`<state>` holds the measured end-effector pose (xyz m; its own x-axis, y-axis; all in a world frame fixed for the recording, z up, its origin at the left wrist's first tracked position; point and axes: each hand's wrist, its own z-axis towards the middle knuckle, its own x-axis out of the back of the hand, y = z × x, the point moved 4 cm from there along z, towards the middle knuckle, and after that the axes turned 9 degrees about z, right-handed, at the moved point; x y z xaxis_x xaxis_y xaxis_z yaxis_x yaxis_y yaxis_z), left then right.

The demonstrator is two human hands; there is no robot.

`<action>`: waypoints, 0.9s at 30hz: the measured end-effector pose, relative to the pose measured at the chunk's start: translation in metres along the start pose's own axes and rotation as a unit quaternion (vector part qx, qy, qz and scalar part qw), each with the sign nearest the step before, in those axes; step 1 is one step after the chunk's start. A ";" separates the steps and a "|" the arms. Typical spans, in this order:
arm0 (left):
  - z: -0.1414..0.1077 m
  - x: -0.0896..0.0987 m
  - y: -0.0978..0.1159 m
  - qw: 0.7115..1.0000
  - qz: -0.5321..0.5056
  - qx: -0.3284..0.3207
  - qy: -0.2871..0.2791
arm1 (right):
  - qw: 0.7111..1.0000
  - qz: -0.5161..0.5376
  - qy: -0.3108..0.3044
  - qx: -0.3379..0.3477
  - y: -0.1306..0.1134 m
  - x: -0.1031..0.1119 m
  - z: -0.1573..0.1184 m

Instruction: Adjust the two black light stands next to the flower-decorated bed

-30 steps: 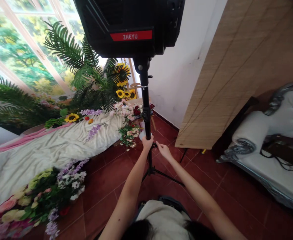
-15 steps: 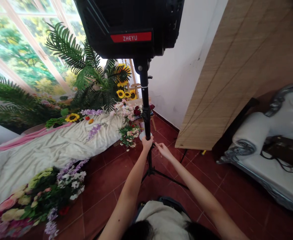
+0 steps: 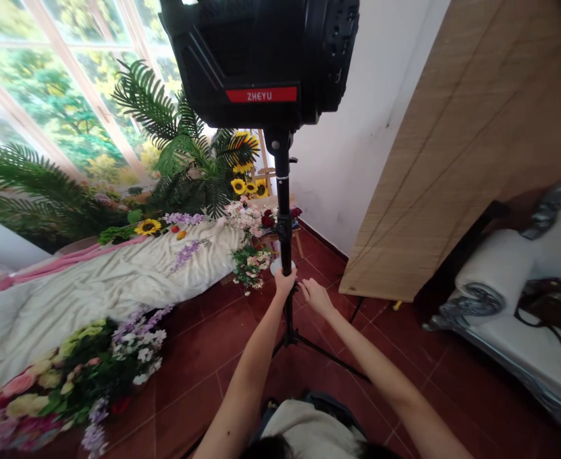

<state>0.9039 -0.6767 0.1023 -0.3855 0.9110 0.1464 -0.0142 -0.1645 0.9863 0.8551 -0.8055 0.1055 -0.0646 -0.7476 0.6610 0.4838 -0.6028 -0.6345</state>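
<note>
A black studio light (image 3: 261,70) with a red ZHEYU label sits on top of an upright black light stand (image 3: 284,197). My left hand (image 3: 285,280) is wrapped round the stand's pole, low down near a collar. On the right side of that collar, the fingers of my right hand (image 3: 313,296) are bent and pinched at a small dark knob (image 3: 296,287), which they partly cover. Below both hands, the tripod legs (image 3: 328,359) spread over the red tiled floor.
Left lies a cream draped cloth (image 3: 118,274) with flowers (image 3: 70,376) at its near end. Palm fronds (image 3: 185,146) and sunflowers stand behind. A woven blind panel (image 3: 395,210) leans at right, beside a white sofa (image 3: 495,261) with a dark bag (image 3: 553,306).
The view has shifted slightly, so the light and stand sit a little lower and further right. My left hand keeps its grip; my right fingers have turned and curled more at the knob.
</note>
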 end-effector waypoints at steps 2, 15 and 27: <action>0.000 0.000 0.001 1.000 -0.003 0.002 -0.004 | 0.998 0.048 0.028 -0.023 0.004 -0.006 0.002; -0.003 0.001 0.005 0.999 0.018 0.002 -0.027 | 0.975 0.193 0.044 -0.101 -0.002 -0.004 0.002; -0.031 0.006 0.018 0.999 0.008 -0.041 0.027 | 0.980 0.163 0.003 -0.116 0.022 -0.017 0.000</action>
<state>0.8728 -0.6862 0.1181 -0.4354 0.8867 0.1554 -0.0827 -0.2113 0.9739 0.8664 -0.8056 0.0802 0.0544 -0.9121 0.4064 0.2678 -0.3787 -0.8859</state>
